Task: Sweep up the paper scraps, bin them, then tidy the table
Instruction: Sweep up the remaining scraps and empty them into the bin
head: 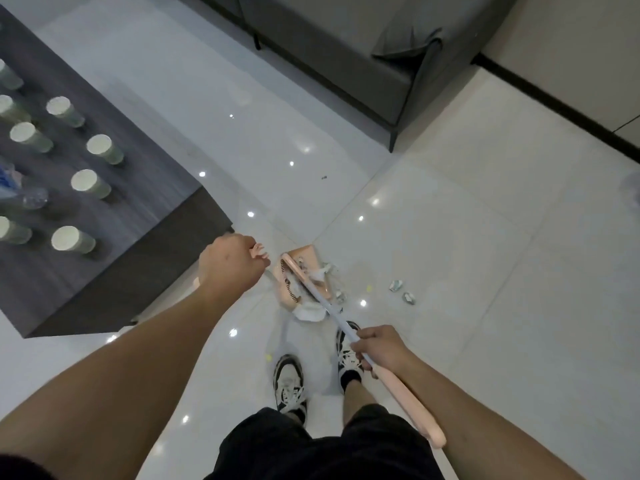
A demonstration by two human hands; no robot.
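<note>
My right hand (378, 347) grips the pale handle of a pink broom (405, 396), whose shaft runs down to the floor. Its head sits against a pink dustpan (287, 282) standing on the white tiles just ahead of my feet. My left hand (231, 265) is curled round the top of the dustpan's handle, which is mostly hidden under the hand. White paper scraps (311, 310) lie in and around the dustpan. Two more crumpled scraps (401, 291) lie on the floor to its right.
A dark wooden table (145, 202) stands at the left, with several paper cups (90, 184) and a plastic bottle (24, 199) on it. A grey sofa (346, 57) is at the back. A dark skirting board (561, 105) runs along the right wall.
</note>
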